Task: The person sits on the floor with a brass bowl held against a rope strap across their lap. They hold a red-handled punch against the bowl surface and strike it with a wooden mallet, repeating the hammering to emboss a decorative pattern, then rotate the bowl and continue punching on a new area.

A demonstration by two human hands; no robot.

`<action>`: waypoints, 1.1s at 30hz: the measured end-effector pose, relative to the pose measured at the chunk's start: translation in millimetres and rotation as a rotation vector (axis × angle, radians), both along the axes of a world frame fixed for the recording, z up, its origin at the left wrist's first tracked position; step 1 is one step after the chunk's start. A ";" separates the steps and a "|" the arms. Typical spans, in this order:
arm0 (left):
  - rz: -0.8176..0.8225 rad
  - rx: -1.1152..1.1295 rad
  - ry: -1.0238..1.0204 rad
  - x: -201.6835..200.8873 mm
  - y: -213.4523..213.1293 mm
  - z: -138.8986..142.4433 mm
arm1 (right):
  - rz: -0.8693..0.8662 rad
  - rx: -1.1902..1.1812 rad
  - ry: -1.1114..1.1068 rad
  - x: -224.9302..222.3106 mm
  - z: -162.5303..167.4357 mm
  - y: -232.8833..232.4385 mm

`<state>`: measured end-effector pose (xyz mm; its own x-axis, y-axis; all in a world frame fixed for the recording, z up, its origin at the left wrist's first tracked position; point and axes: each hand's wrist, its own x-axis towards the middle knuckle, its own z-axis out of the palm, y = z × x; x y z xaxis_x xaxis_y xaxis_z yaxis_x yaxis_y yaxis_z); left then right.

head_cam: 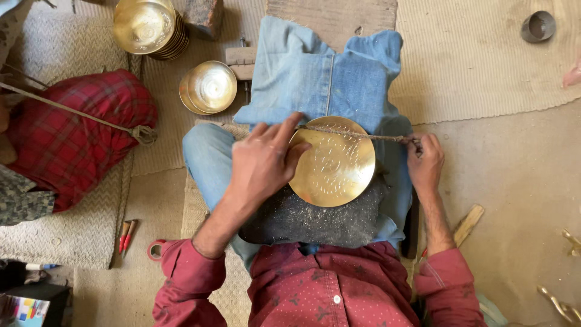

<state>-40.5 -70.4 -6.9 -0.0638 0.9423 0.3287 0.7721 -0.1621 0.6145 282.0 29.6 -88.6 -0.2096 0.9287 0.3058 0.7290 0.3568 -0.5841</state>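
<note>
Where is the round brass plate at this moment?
The brass plate lies on the person's lap, mid-frame, between the left hand and the right hand.

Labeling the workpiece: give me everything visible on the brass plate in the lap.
The brass plate is round, shiny, golden metal with faint engraved patterning on its face. It lies roughly flat on a dark, dusty cloth over the lap. The left hand presses its left edge; a twisted cord, pulled by the right hand, crosses its top.

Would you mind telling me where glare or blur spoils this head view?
Head view: glare whitens the bowls and the right side of the brass plate, washing out its pattern; the left hand and right hand look sharp; light is soft, shadows faint.
</note>
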 end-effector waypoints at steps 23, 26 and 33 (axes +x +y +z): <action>0.086 0.207 0.062 12.0 8.3 -29.3 | 0.278 -0.024 -0.141 -1.4 54.1 -23.6; 0.104 0.215 0.139 13.1 4.5 -25.7 | 0.337 0.056 -0.062 -26.5 74.4 -32.4; 0.160 0.200 0.244 14.6 -1.4 -16.4 | 0.256 0.104 0.007 -54.5 79.5 -45.9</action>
<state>-25.9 -71.8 -23.3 -0.1027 0.8420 0.5296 0.9175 -0.1255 0.3774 227.5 -16.3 -9.0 -0.4312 0.8091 0.3993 0.6032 0.5876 -0.5393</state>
